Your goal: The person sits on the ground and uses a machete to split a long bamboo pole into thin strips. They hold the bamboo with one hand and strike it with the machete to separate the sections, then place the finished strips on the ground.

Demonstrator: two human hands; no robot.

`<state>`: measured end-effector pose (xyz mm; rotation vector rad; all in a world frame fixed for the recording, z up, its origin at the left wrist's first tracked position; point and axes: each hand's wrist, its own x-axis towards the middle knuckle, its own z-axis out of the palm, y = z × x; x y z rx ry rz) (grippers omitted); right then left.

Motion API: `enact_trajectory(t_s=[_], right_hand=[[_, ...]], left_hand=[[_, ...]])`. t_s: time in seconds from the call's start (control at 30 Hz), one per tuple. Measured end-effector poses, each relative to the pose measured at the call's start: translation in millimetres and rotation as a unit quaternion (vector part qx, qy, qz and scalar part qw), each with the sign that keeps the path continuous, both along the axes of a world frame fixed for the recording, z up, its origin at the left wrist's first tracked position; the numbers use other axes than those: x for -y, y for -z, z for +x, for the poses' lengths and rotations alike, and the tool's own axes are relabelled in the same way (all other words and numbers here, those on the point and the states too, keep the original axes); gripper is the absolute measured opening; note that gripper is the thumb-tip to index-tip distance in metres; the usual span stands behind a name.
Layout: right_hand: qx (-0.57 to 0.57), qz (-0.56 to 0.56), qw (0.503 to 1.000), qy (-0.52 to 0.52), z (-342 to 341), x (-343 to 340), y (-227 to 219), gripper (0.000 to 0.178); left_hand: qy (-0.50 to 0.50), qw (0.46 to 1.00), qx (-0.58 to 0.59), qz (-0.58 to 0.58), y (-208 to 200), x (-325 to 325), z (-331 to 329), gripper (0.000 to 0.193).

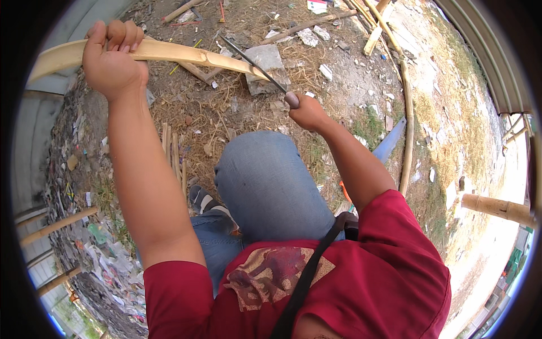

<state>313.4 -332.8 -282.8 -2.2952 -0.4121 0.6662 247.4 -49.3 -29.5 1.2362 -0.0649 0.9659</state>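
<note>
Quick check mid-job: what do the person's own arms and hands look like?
The left hand and right hand are bare, without gloves; no watch or bracelet shows. The forearms are uncovered. The left sleeve and right sleeve are short, dark red and without visible markings.

A long, flat, pale-yellow strip of split bamboo (175, 52) hung bowed in the air, broad at its left end and narrowing toward the right, with a small node mark partway along. A slim, dark metal knife with a short grey-brown cylindrical handle (257, 67) slanted down to the right, its blade crossing the strip's narrow tip; whether the two touched could not be told.
</note>
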Motion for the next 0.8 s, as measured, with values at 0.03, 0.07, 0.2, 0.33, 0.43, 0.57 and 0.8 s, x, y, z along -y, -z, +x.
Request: enact_trajectory(t_s=[0.03,0.07,0.2,0.33,0.43,0.57,0.8], right_hand=[[0.020,0.005,1.000,0.000,2,0,-12,0.027],[0.031,0.008,0.999,-0.002,-1,1,-27,0.027],[0.039,0.090,0.995,-0.011,-9,-7,-70,0.030],[0.059,0.041,0.997,0.026,-25,-2,27,0.027],[-0.011,-0.032,0.998,0.055,-6,17,72,0.025],[-0.010,-0.077,0.996,0.042,4,21,43,0.029],[0.013,0.086,0.996,-0.008,-18,-6,4,0.032]], left_hand=[[-0.003,1.000,-0.003,-0.001,-3,0,1,0.035],[0.001,1.000,-0.002,0.002,-3,0,0,0.035],[0.064,0.998,0.013,0.020,5,-9,0,0.032],[0.011,1.000,-0.004,0.009,-3,7,6,0.033],[0.045,0.999,0.016,0.002,0,5,5,0.032],[0.045,0.999,0.015,0.006,-2,7,0,0.032],[0.043,0.999,0.003,0.016,-5,7,1,0.033]])
